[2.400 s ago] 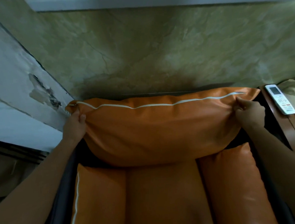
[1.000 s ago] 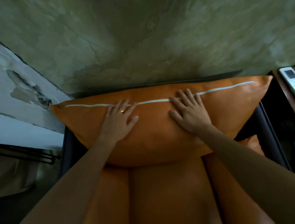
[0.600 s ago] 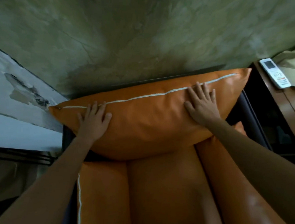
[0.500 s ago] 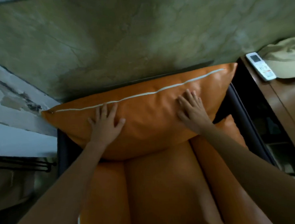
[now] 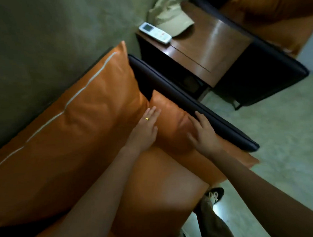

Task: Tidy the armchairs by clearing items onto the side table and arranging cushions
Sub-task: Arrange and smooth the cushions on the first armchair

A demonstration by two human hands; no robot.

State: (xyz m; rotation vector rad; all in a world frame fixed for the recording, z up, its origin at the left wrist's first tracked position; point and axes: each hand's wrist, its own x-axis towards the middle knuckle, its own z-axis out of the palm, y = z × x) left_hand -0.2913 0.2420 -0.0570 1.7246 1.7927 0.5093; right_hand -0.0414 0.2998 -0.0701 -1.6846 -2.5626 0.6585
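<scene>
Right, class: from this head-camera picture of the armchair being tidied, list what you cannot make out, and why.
Head view, all four:
- remote: button labels too small and blurred.
- second armchair: seat cut off by the top and right edges.
- back cushion: one end cut off by the left edge.
- seat cushion: largely hidden by the forearms.

A green-grey wall (image 5: 49, 33) with a mottled, marbled finish filled the upper left of the view. The floor (image 5: 287, 130) on the right was pale and faintly veined. 1 dark shoe (image 5: 216, 193) with white laces stood on it near the bottom, and a khaki trouser leg (image 5: 210, 221) ran from it down to the lower edge. A pale bluish strip (image 5: 309, 45) showed at the right edge, too little to identify.
</scene>
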